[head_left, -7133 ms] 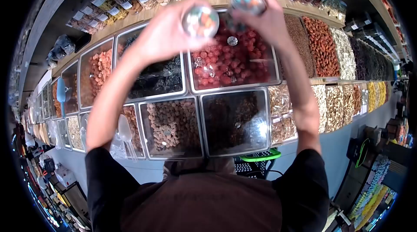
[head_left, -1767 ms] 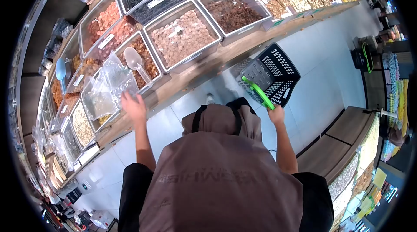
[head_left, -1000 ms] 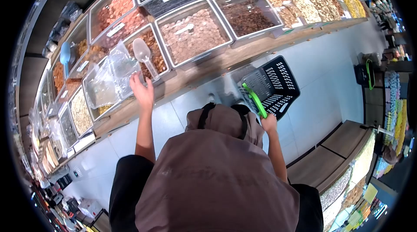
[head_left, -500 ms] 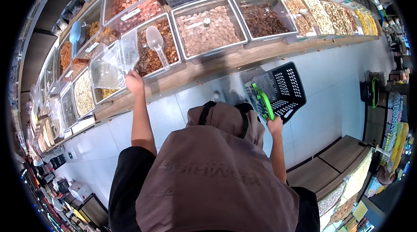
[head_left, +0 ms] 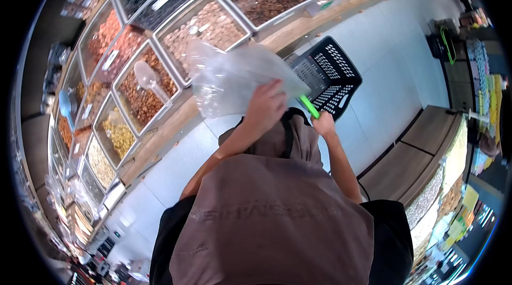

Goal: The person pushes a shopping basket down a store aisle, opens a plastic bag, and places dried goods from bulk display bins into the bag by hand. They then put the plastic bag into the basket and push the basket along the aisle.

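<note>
In front of my body, my left hand (head_left: 266,105) grips a clear plastic bag (head_left: 229,77), which spreads out to the left over the counter edge. My right hand (head_left: 324,124) is closed round the green handle (head_left: 309,107) of a black shopping basket (head_left: 341,71). The bag's right end overlaps the near side of the basket. Behind the bag is a bin of pale round pieces (head_left: 218,26). A clear scoop (head_left: 146,76) rests on a bin of brown dried fruit (head_left: 140,101), and the bin of yellow pieces (head_left: 118,134) shows uncovered.
More food bins line the wooden counter (head_left: 176,125), with a blue scoop (head_left: 65,105) at the far left. A brown wooden step or ledge (head_left: 421,138) stands at the right. Pale floor tiles (head_left: 397,45) lie between. Another dark basket (head_left: 440,46) is at the far right.
My left hand has lifted the plastic bag off the yellow bin and carried it right, towards the basket. My right hand still holds the handle. The view has turned and shifted.
</note>
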Available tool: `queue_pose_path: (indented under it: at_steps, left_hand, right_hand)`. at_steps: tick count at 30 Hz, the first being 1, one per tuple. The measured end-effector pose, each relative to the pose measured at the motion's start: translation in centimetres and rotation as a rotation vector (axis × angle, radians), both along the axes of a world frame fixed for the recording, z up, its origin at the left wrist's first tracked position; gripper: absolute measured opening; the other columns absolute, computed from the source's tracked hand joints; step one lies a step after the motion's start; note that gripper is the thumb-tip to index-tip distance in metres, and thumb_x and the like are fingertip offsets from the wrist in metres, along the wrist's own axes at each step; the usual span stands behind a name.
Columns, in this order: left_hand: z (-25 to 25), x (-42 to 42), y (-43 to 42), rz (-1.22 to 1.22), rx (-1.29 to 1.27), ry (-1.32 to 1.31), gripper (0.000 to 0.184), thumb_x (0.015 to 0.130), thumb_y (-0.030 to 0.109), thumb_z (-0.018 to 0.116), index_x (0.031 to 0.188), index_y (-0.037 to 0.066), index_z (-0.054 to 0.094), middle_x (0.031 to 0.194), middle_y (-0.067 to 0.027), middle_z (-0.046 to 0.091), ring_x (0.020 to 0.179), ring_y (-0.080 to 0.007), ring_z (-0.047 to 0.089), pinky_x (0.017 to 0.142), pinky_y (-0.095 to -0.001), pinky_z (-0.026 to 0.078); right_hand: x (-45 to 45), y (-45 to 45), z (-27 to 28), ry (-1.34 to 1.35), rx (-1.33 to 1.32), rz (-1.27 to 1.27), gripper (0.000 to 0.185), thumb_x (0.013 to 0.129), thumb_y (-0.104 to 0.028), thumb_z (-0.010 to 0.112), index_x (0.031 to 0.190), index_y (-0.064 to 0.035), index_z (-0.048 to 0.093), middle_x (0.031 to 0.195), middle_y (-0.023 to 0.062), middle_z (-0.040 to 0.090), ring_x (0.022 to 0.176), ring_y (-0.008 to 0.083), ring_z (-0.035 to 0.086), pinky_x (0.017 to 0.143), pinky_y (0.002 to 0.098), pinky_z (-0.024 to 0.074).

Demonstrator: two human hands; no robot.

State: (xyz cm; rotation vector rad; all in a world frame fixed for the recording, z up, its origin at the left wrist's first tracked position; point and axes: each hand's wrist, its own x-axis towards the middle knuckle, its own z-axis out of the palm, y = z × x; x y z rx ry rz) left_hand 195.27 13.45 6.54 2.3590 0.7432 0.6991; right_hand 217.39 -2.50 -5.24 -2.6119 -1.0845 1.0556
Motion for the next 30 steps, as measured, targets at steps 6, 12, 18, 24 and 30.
queue_pose_path:
  at_steps: [6,12,18,24,30]
  left_hand:
    - [-11.4,8.5,-2.8,-0.344,0.006,0.286,0.038,0.074,0.013,0.072,0.109,0.003,0.061,0.137,-0.0187,0.051,0.131,-0.0365,0.045,0.108,-0.0444,0.037]
    - [-10.3,12.3,-2.1,-0.486,-0.033,0.546,0.056,0.076,0.009,0.071,0.129,0.006,0.053,0.138,-0.0194,0.049,0.131,-0.0394,0.042,0.11,-0.0486,0.033]
    - [-11.2,16.5,-0.9,-0.512,-0.005,0.68,0.056,0.076,0.007,0.072,0.128,0.008,0.054,0.127,-0.0167,0.052,0.125,-0.0385,0.045,0.104,-0.0488,0.037]
    - [-11.6,21.7,2.6,-0.52,0.005,0.594,0.049,0.076,0.007,0.072,0.122,0.009,0.057,0.121,-0.0144,0.053,0.119,-0.0372,0.048,0.097,-0.0475,0.042]
    - [-11.9,29.0,6.1,-0.581,0.032,0.6,0.044,0.075,0.008,0.073,0.116,0.009,0.057,0.117,-0.0136,0.053,0.115,-0.0369,0.049,0.092,-0.0482,0.045]
  right_hand:
    - [0.3,-1.4,-2.1,-0.092,0.082,-0.036,0.03,0.078,-0.027,0.064,0.084,0.0015,0.07,0.082,0.0269,0.068,0.079,0.043,0.069,0.075,0.0508,0.0554]
    - [2.0,-1.1,-0.6,-0.044,0.102,-0.076,0.025,0.074,-0.022,0.063,0.079,0.0014,0.069,0.081,0.0257,0.069,0.078,0.0414,0.07,0.073,0.051,0.0566]
    - [5.0,-0.2,-0.8,-0.083,0.07,-0.017,0.023,0.073,-0.021,0.064,0.08,-0.0012,0.073,0.082,0.0219,0.071,0.077,0.0375,0.072,0.07,0.0461,0.0583]
    - [9.8,2.6,-0.6,-0.079,0.064,-0.096,0.023,0.074,-0.023,0.065,0.082,-0.0028,0.074,0.084,0.0217,0.072,0.078,0.0369,0.072,0.072,0.0453,0.0585]
    - [15.9,5.1,-1.3,-0.074,0.091,-0.17,0.026,0.078,-0.025,0.062,0.082,-0.003,0.074,0.083,0.0242,0.07,0.078,0.0405,0.07,0.074,0.0483,0.0573]
